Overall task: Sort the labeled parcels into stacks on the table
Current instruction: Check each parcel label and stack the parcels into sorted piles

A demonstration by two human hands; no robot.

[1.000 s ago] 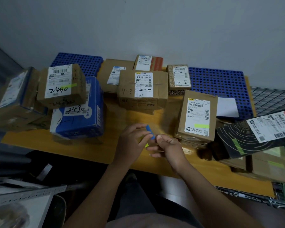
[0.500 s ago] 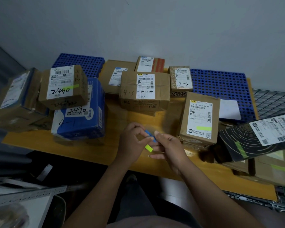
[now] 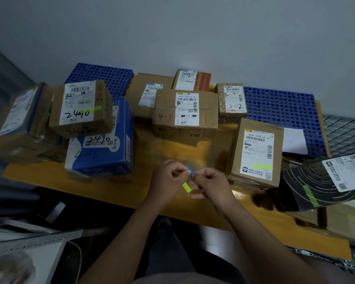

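Note:
My left hand (image 3: 169,179) and my right hand (image 3: 210,184) meet over the front middle of the yellow table (image 3: 49,177). Between their fingertips they pinch a small blue sticker pad (image 3: 189,170), and a green sticker strip (image 3: 186,187) hangs below it. At the left a brown parcel marked 2490 (image 3: 81,108) lies on a blue parcel marked 4-1 (image 3: 103,144). Behind my hands sits a brown parcel marked 4-3 (image 3: 186,114). A small parcel marked 3-2 (image 3: 232,101) stands further back. To the right a brown parcel with a green strip (image 3: 257,152) rests on another.
A black parcel with white lines (image 3: 316,181) lies at the right edge over flat cartons. Blue perforated pallets (image 3: 279,111) lean along the back wall. More brown parcels (image 3: 23,128) pile up at far left. A wire rack (image 3: 344,134) stands at right.
My hands have stayed together over the table. The green sticker strip has come further out from the blue pad and now hangs lower between my fingers.

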